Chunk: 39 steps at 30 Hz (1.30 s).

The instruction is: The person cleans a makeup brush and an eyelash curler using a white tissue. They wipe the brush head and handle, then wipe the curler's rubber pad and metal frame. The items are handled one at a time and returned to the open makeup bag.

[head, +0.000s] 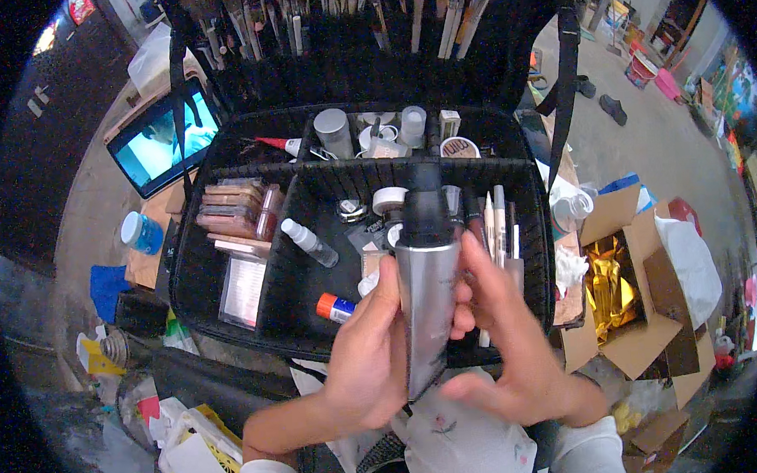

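My left hand (366, 359) grips a silver bottle with a black cap (428, 298), upright but slightly tilted and blurred. The fingertips past the bottle's right side look like those of this hand. Close by on the right, my right hand (520, 357) has its thumb and index finger spread; whether the index finger touches the bottle is unclear. Both hands are above an open black makeup case (277, 267) with dividers. Inside lie a small clear spray bottle (310, 242), a glue stick (336, 307), stacked compacts (231, 209) and several cosmetic pencils (499, 220).
Makeup brushes (340, 1) line the raised lid. At left are a tablet (164, 135) showing a picture and a blue jar (142, 233). An open cardboard box (667, 285) with gold foil (611, 288) stands right. A black strap (561, 105) hangs beside the lid.
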Tool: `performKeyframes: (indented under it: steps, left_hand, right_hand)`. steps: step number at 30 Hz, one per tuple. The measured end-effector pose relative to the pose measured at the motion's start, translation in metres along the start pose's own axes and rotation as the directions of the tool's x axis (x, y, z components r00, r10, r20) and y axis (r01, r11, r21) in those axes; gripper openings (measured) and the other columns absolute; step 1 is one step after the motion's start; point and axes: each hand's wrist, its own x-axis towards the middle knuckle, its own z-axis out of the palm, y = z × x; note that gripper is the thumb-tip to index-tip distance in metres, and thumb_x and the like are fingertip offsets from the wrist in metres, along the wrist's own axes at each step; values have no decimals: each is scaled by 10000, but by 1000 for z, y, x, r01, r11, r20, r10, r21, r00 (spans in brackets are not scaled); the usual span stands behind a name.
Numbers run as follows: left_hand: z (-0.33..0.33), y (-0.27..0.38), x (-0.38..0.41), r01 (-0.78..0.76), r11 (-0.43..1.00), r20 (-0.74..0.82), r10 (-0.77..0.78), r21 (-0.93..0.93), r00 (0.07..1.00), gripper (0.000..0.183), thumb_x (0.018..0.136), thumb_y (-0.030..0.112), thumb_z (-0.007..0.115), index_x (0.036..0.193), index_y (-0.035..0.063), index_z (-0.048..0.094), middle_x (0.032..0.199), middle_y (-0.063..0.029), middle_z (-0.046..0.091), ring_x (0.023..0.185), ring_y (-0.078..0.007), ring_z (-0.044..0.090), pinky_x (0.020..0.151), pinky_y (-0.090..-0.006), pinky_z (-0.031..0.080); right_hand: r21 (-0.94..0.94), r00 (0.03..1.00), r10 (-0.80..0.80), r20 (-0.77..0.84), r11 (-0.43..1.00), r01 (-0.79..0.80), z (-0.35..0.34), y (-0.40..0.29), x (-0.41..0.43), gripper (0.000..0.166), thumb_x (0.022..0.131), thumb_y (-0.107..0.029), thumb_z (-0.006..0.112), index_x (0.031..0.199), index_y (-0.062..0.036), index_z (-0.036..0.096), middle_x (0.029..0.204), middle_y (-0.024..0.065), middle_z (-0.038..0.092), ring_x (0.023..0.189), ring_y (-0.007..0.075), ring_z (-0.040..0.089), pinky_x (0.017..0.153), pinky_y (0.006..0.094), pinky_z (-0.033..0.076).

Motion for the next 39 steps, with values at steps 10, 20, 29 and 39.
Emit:
performKeyframes:
  steps: [10, 20, 29, 39]
  left_hand:
    - [-9, 4, -1, -408, 745, 58, 447, 529, 893, 228, 864, 163, 496, 1037, 19, 462, 953, -95, 542, 846, -122, 533, 714, -253, 448]
    - [-40, 64, 21, -272, -651, 332, -33, 709, 943, 291, 737, 224, 590, 957, 50, 516, 867, -134, 541, 839, -336, 526, 700, -401, 447]
    - [-4, 47, 17, -314, -111, 332, 350, 943, 876, 175, 741, -1, 458, 902, 29, 396, 972, -157, 476, 940, -267, 501, 785, -357, 418]
    - [41, -35, -3, -461, 810, 163, 432, 362, 887, 767, 791, 637, 252, 1214, -2, 283, 1207, -193, 423, 1092, -269, 452, 915, -370, 360]
  right_hand:
    - [73, 992, 70, -108, 995, -63, 13, 6, -10, 639, 800, -99, 528, 1302, 27, 153, 1204, 244, 397, 1045, 308, 467, 868, 329, 378]
    - [628, 959, 160, -233, 778, 22, 8, 6, -38, 545, 836, -178, 498, 1230, -19, 156, 1045, 161, 476, 779, 232, 582, 713, 365, 467]
    - [763, 969, 211, -130, 645, -38, 4, 9, -47, 649, 866, -343, 439, 1314, -66, 60, 1039, 137, 433, 728, 228, 555, 616, 358, 461]
    - [-185, 917, -154, -368, 979, 91, 40, 1, -36, 703, 793, -80, 508, 1338, -1, 72, 1142, 237, 289, 1014, 348, 365, 879, 410, 322]
